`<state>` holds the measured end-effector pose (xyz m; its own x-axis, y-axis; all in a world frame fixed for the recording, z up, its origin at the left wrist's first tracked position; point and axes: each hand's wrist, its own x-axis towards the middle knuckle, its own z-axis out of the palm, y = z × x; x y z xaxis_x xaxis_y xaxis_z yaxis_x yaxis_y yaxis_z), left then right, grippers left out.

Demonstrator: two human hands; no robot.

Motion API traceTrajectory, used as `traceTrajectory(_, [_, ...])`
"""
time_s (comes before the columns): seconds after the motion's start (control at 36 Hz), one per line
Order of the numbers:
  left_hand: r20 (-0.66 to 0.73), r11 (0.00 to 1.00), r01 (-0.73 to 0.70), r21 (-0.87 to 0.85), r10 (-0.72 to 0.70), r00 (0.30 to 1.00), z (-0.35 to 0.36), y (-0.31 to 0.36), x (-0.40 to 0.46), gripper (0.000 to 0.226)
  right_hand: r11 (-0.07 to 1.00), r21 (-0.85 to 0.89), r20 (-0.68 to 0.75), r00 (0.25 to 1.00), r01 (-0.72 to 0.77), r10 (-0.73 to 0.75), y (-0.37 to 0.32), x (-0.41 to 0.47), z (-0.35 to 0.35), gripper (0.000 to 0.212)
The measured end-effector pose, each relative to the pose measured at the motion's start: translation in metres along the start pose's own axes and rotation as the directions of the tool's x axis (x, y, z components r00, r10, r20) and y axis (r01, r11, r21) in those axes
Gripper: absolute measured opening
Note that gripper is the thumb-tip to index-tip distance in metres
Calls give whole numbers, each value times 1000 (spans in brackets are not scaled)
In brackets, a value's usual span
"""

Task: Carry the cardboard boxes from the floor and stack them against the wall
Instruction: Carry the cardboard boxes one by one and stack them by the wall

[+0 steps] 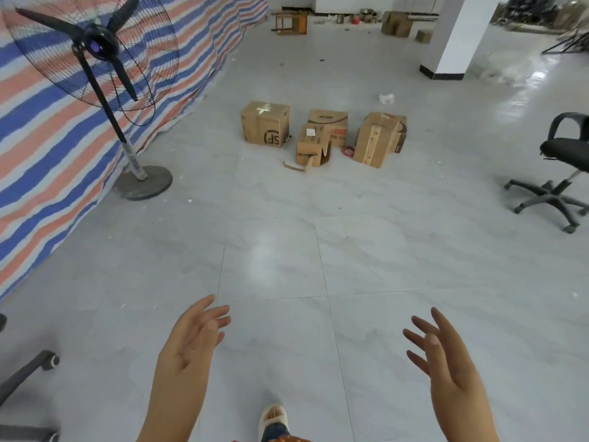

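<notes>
My left hand and right hand hang at the bottom of the frame, fingers loose and spread, holding nothing. The four brown cardboard boxes sit clustered on the grey tiled floor, upper centre, well apart from me.

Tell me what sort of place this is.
Likely a bare storeroom or workshop under fit-out: a striped tarp hung as a wall, a standing fan, and cardboard boxes on the tiled floor.

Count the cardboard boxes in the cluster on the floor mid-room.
4: SP-marked box at left, small torn box front centre, box behind it, tall box at right. More could be hidden behind; others sit far back.
</notes>
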<state>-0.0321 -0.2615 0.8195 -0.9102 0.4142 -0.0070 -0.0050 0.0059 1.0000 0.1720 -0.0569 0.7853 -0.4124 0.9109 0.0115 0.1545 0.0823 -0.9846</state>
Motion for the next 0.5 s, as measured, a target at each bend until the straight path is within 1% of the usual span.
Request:
traceTrajectory(0.03, [12,1000,6,11,-6,1000,3,2,18,44,1000,2,-4,1000,-3,3,-3,12,9,40])
traceTrajectory(0.08, [49,999,21,28,-22,999,9,1,49,29,1000,-5,-20,1000,-22,22,-6,32,24,43])
traceTrajectory(0.11, [65,999,27,28,-28,997,12,0,62,27,999,-5,-29,999,-34,34,-7,41,31,41])
traceTrajectory(0.17, [92,999,30,23,-32,995,19,-1,88,30,998,-11,-49,997,-55,55,-9,60,41,33])
traceTrajectory(0.19, [100,999,35,22,-37,994,23,-1,100,38,998,-17,-51,996,-68,67,-11,69,46,31])
traceTrajectory(0.22, [104,999,43,24,-45,994,27,-3,112,48,997,-18,-48,996,-77,76,-12,78,49,37])
traceTrajectory(0.28, [112,998,63,29,-66,992,35,-8,137,59,996,-32,-58,995,-87,85,-10,100,53,66])
traceTrajectory(0.31, [116,997,71,36,-75,990,39,-11,150,60,994,-43,-60,994,-96,94,-9,112,55,79])
traceTrajectory(0.36, [120,995,83,55,-89,989,49,-17,175,60,992,-50,-58,992,-114,111,-6,138,59,97])
traceTrajectory(0.42, [114,994,84,71,-92,989,63,-21,202,59,991,-50,-53,991,-123,120,-4,168,66,107])
traceTrajectory(0.47, [100,993,83,82,-91,991,79,-25,232,54,990,-48,-54,990,-134,132,0,201,73,109])
traceTrajectory(0.5, [95,993,81,83,-89,992,88,-26,248,46,990,-43,-56,990,-132,130,1,220,77,107])
